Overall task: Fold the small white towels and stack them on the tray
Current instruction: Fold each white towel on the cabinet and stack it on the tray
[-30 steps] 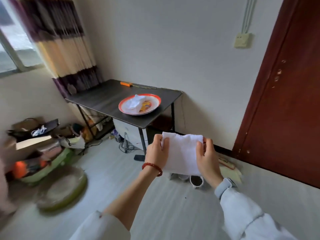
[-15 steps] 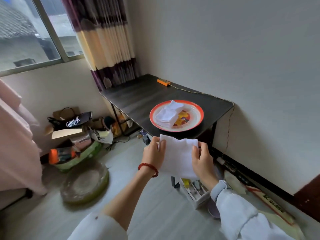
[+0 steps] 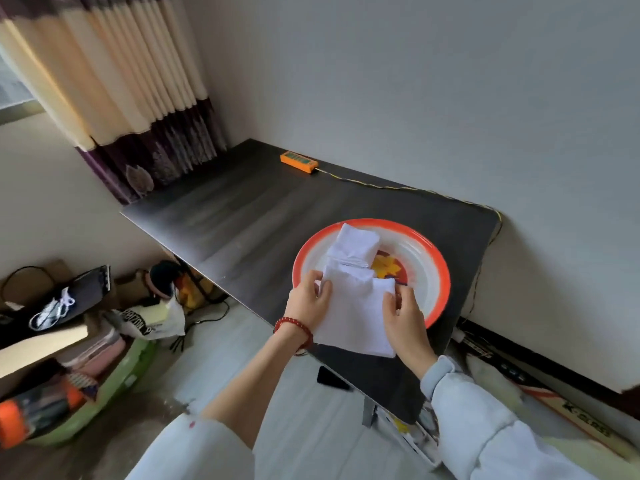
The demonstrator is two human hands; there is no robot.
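Pinching a white towel (image 3: 356, 317) at its top corners, left hand (image 3: 306, 303) and right hand (image 3: 405, 320) hold it over the tray's (image 3: 440, 271) near rim, folded towels (image 3: 353, 247) just beyond.

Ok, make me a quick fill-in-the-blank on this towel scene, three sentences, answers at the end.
1. Both hands, left hand and right hand, hold a white ____.
2. The tray has a rim coloured ____.
3. The folded towels already lie on the ____.

Missing words: towel; orange-red; tray.
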